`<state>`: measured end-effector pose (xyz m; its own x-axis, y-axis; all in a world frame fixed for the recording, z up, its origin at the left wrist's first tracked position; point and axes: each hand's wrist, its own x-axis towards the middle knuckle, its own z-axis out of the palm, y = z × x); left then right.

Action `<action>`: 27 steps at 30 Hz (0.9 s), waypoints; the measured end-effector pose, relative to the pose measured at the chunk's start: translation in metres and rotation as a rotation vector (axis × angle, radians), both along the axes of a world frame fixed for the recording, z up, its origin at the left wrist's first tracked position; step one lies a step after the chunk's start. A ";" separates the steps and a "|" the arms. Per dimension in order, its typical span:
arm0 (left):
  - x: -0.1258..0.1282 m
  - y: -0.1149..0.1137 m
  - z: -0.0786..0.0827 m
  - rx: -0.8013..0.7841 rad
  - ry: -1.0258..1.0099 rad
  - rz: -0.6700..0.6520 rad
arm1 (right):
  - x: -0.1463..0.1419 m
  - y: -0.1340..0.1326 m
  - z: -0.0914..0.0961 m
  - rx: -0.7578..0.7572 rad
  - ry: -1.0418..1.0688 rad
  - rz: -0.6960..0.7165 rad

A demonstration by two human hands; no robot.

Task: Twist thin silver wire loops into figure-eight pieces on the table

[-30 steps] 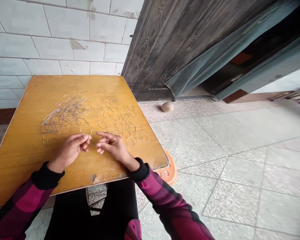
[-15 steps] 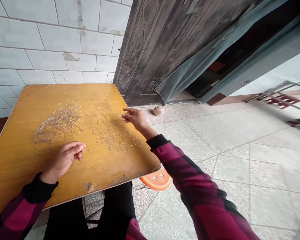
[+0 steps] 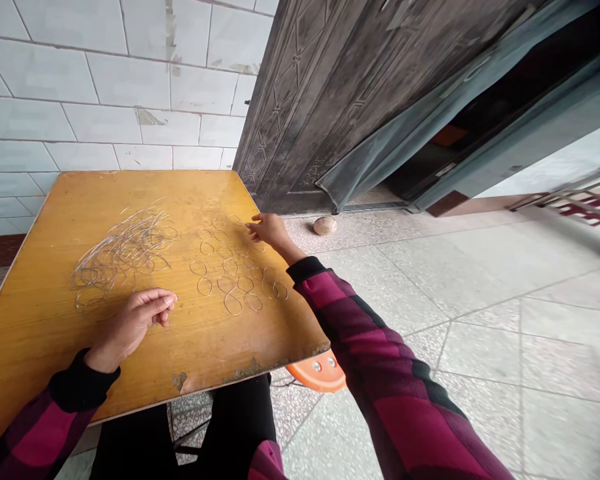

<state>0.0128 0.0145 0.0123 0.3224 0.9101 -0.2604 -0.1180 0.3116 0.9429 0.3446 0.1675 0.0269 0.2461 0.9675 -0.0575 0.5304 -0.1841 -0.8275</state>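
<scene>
Left fingers (image 3: 164,304) pinched together near wire tangle (image 3: 123,250); right fingers (image 3: 259,229) by wire loops (image 3: 237,267), closure unclear; table (image 3: 205,353) partly hides stool (image 3: 325,380).

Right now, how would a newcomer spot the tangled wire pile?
On the yellow wooden table by the white tiled wall, look beyond the left hand. The tangled wire pile lies there, long strands heaped and overlapping, unlike the wire loops spread out to its right.
</scene>
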 end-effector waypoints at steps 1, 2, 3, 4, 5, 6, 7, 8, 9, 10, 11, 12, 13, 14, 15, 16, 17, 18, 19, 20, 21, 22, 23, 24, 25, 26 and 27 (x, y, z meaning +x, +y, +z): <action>0.000 0.000 0.000 0.002 0.006 -0.003 | 0.003 -0.004 0.002 0.015 -0.039 0.005; 0.000 0.000 0.000 0.007 0.014 -0.004 | 0.006 -0.011 0.004 0.039 -0.089 0.015; 0.000 0.000 0.000 0.015 0.025 -0.005 | 0.010 -0.019 0.005 0.071 -0.145 0.031; -0.001 0.000 0.000 0.026 0.039 -0.005 | 0.013 -0.029 0.004 0.140 -0.262 0.074; -0.001 0.001 0.000 0.042 0.056 -0.006 | 0.016 -0.041 0.002 0.226 -0.376 0.122; -0.001 0.001 0.000 0.062 0.079 -0.009 | 0.020 -0.055 -0.003 0.306 -0.451 0.173; -0.002 0.001 0.000 0.089 0.110 -0.015 | 0.023 -0.070 -0.009 0.368 -0.505 0.241; -0.002 0.001 0.000 0.124 0.150 -0.024 | 0.026 -0.086 -0.017 0.415 -0.547 0.297; -0.003 0.000 -0.001 0.170 0.202 -0.033 | 0.028 -0.103 -0.025 0.443 -0.582 0.341; -0.003 0.000 -0.001 0.232 0.263 -0.037 | 0.030 -0.120 -0.034 0.450 -0.612 0.382; -0.002 -0.001 -0.002 0.312 0.329 -0.032 | 0.031 -0.136 -0.042 0.437 -0.636 0.420; -0.002 -0.001 -0.004 0.409 0.395 -0.022 | 0.031 -0.150 -0.049 0.419 -0.658 0.442; -0.001 -0.002 -0.006 0.519 0.459 -0.008 | 0.032 -0.164 -0.055 0.396 -0.676 0.454; 0.000 -0.003 -0.008 0.633 0.520 0.008 | 0.031 -0.175 -0.058 0.365 -0.689 0.461; 0.001 -0.004 -0.010 0.743 0.577 0.020 | 0.031 -0.184 -0.060 0.339 -0.696 0.467; 0.003 -0.004 -0.011 0.839 0.632 0.024 | 0.029 -0.191 -0.059 0.325 -0.701 0.476; 0.004 -0.005 -0.013 0.918 0.684 0.022 | 0.028 -0.195 -0.058 0.322 -0.702 0.484; 0.005 -0.004 -0.013 0.978 0.732 0.021 | 0.026 -0.199 -0.055 0.329 -0.701 0.488; 0.004 -0.003 -0.014 1.022 0.777 0.022 | 0.024 -0.201 -0.051 0.346 -0.697 0.487; 0.003 -0.001 -0.013 1.051 0.818 0.024 | 0.020 -0.203 -0.047 0.368 -0.690 0.481; 0.001 0.002 -0.012 1.064 0.861 0.031 | 0.016 -0.204 -0.042 0.393 -0.677 0.473; -0.004 0.006 -0.009 1.061 0.910 0.036 | 0.011 -0.205 -0.038 0.420 -0.658 0.474; -0.010 0.011 -0.006 1.045 0.960 0.042 | 0.004 -0.206 -0.034 0.440 -0.631 0.486; -0.018 0.016 -0.003 1.012 1.011 0.060 | -0.004 -0.207 -0.031 0.457 -0.600 0.507; -0.027 0.022 0.002 0.976 1.056 0.080 | -0.012 -0.208 -0.027 0.475 -0.564 0.536; -0.038 0.028 0.007 0.928 1.094 0.106 | -0.022 -0.209 -0.024 0.486 -0.525 0.568; -0.051 0.034 0.014 0.868 1.123 0.137 | -0.032 -0.210 -0.021 0.485 -0.489 0.609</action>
